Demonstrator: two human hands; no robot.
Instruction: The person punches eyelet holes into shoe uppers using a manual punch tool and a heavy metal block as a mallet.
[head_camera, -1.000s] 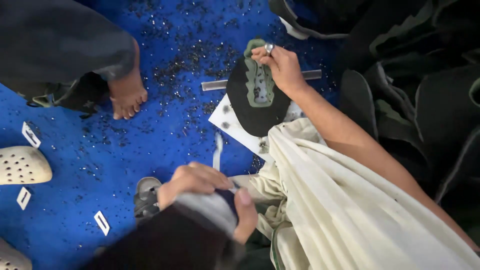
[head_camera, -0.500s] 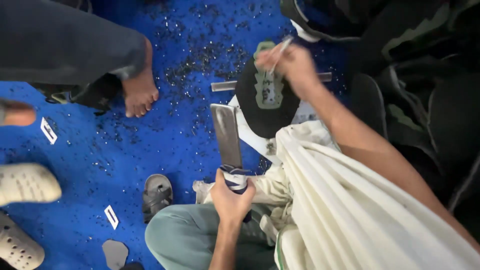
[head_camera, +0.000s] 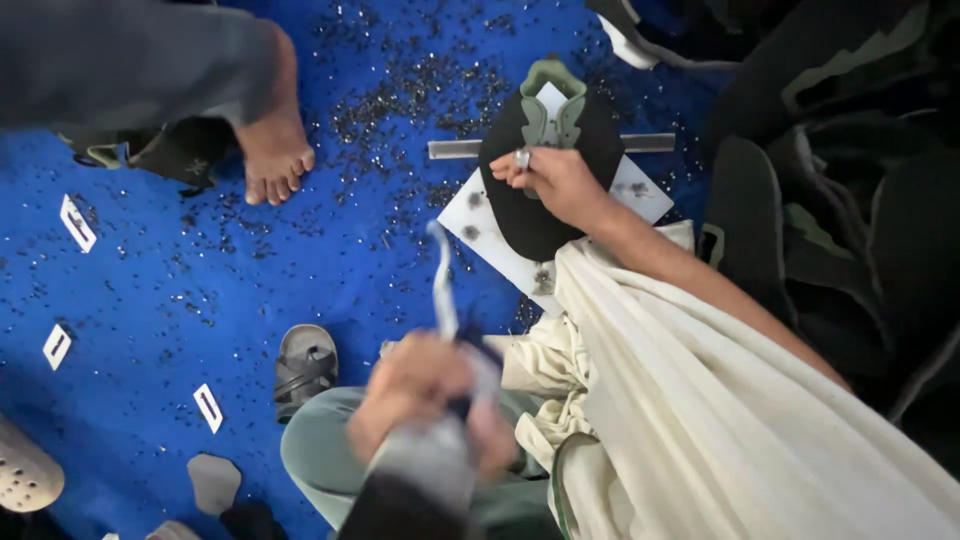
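Pressing black sole (head_camera: 540, 215), right hand (head_camera: 560, 180); left hand (head_camera: 415, 390) grips blade (head_camera: 440, 285).

left hand (head_camera: 425, 395): we see it smeared by motion blur, so we can't make out the fingers or how tight the grip is
thin grey blade-like tool (head_camera: 441, 285): blurry too, its lower end vanishes into that hand, and we honestly can't tell what kind of tool it is
black shoe sole with green insert (head_camera: 545, 170): our right hand (head_camera: 555, 180) covers its middle
white flat board (head_camera: 470, 215): mostly buried under the sole and the cream cloth (head_camera: 720, 400)
bare foot of another person (head_camera: 272, 150): leg cut off at the top edge
pale perforated clog (head_camera: 25, 475): chopped by the left edge
dark specks on the blue floor (head_camera: 150, 300): too tiny to identify
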